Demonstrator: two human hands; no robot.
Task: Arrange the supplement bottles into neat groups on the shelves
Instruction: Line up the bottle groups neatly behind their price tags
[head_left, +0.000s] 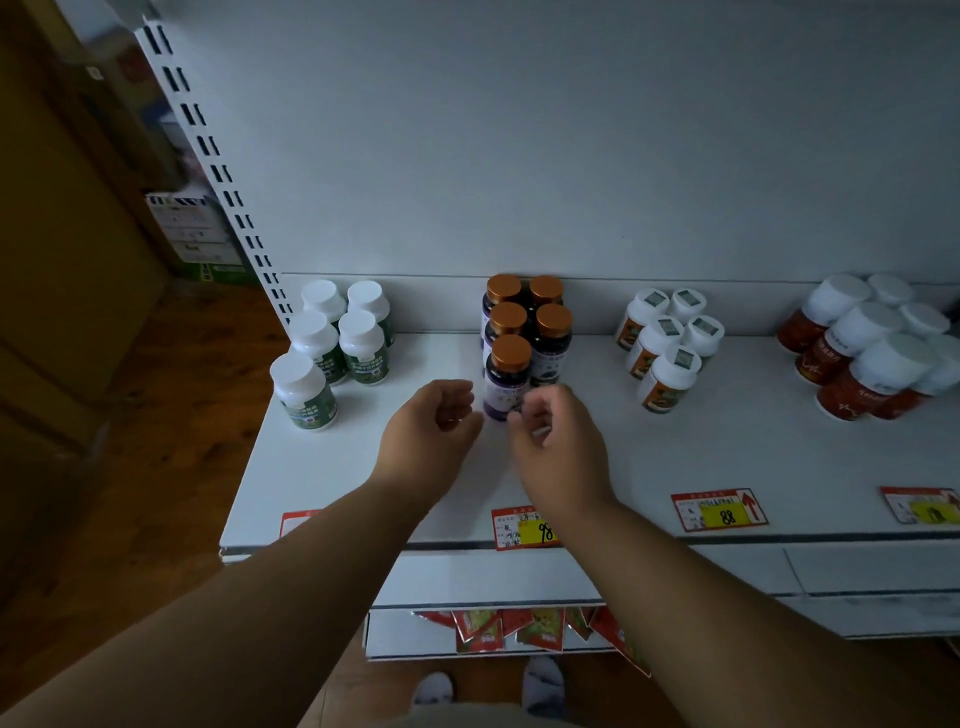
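On the white shelf (363, 467) stand four groups of supplement bottles. Green-labelled white-capped bottles (332, 343) are at the left. Purple bottles with copper caps (524, 327) form two rows in the middle. Orange-labelled white bottles (667, 343) and red bottles with white caps (872, 348) stand to the right. My left hand (431, 436) and my right hand (556, 441) hover with loosely curled fingers on either side of the front purple bottle (506, 379). Neither hand holds anything; whether the fingertips touch that bottle is unclear.
Price tags (719, 509) lie along the shelf's front edge. A slotted white upright (218, 171) bounds the shelf at the left. Red packets (519, 629) sit on a lower shelf. Cartons (192, 228) stand on the wooden floor at the left.
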